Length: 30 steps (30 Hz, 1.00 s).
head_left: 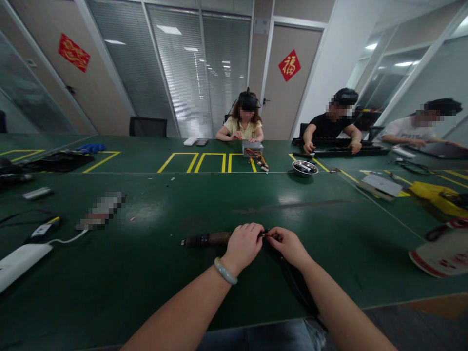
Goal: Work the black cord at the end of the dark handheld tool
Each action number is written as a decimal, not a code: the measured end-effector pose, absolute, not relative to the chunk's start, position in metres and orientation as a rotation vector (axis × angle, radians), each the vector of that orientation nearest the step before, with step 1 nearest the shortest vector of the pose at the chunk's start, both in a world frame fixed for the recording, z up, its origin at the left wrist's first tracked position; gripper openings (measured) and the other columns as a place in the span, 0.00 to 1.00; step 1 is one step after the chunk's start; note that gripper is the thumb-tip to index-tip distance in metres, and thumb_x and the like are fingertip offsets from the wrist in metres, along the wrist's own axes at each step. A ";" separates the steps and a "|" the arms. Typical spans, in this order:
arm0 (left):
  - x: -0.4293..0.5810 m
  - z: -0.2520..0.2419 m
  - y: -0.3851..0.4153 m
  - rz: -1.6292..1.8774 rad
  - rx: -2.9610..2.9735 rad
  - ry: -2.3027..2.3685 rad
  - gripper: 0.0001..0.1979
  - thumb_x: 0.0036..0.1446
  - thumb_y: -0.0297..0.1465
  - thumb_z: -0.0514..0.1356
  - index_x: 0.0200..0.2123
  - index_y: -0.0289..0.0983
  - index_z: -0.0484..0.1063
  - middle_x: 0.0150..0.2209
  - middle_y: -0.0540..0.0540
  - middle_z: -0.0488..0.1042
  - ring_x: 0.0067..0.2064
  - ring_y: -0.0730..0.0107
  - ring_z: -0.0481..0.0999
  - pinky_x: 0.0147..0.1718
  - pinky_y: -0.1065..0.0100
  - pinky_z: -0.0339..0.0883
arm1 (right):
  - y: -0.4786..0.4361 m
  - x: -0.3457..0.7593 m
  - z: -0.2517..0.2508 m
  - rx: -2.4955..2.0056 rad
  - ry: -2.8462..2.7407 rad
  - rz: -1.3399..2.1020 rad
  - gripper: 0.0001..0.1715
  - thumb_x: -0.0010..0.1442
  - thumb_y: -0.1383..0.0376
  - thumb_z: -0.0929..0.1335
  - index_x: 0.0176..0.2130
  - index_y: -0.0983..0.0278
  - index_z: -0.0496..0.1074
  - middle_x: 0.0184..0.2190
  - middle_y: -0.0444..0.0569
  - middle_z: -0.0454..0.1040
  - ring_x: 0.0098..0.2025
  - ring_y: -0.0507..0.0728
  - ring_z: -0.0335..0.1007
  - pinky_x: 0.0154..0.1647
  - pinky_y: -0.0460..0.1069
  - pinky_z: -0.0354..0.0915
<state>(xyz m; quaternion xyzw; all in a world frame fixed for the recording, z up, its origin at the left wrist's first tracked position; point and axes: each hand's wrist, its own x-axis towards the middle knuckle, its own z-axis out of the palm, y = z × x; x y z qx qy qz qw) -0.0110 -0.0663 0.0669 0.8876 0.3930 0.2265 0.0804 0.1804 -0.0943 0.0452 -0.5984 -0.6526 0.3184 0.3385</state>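
Observation:
A long cylindrical corded tool (218, 238) lies on the green table in front of me. It has a brownish body, a black ribbed nose and a small metal tip pointing left. My left hand (244, 246), with a pale bangle on its wrist, is wrapped over the tool's rear end. Close beside it, my right hand (288, 246) pinches with thumb and fingers at that same end, where a tiny brass-coloured glint shows. What exactly the right fingers hold is hidden. A black cord (298, 280) runs from under the right hand toward the table's front edge.
To the left are a white device (24, 263) with a cable and a blurred phone-like object (102, 209). Across the table, people work near a power supply unit (252, 148) and a metal bowl (305, 168). A patterned bag (442, 251) sits at right.

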 end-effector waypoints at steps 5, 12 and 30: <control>-0.011 0.068 -0.066 0.634 2.658 1.175 0.04 0.62 0.30 0.56 0.40 0.40 0.68 0.40 0.48 0.72 0.43 0.66 0.71 0.42 0.64 0.63 | -0.095 0.180 0.046 -1.568 -1.707 0.830 0.11 0.58 0.60 0.67 0.38 0.63 0.75 0.31 0.46 0.77 0.32 0.54 0.72 0.33 0.47 0.65; -0.012 0.074 -0.068 0.583 2.672 1.162 0.06 0.62 0.29 0.56 0.42 0.40 0.69 0.42 0.48 0.71 0.45 0.65 0.70 0.44 0.63 0.63 | -0.094 0.181 0.044 -1.592 -1.708 0.816 0.11 0.58 0.60 0.67 0.39 0.62 0.75 0.31 0.46 0.77 0.32 0.54 0.72 0.34 0.48 0.65; -0.012 0.074 -0.069 0.603 2.670 1.147 0.06 0.63 0.31 0.55 0.42 0.41 0.70 0.42 0.47 0.71 0.46 0.65 0.70 0.44 0.63 0.63 | -0.094 0.182 0.040 -1.573 -1.694 0.857 0.12 0.59 0.59 0.67 0.40 0.62 0.74 0.31 0.45 0.77 0.32 0.54 0.72 0.33 0.47 0.65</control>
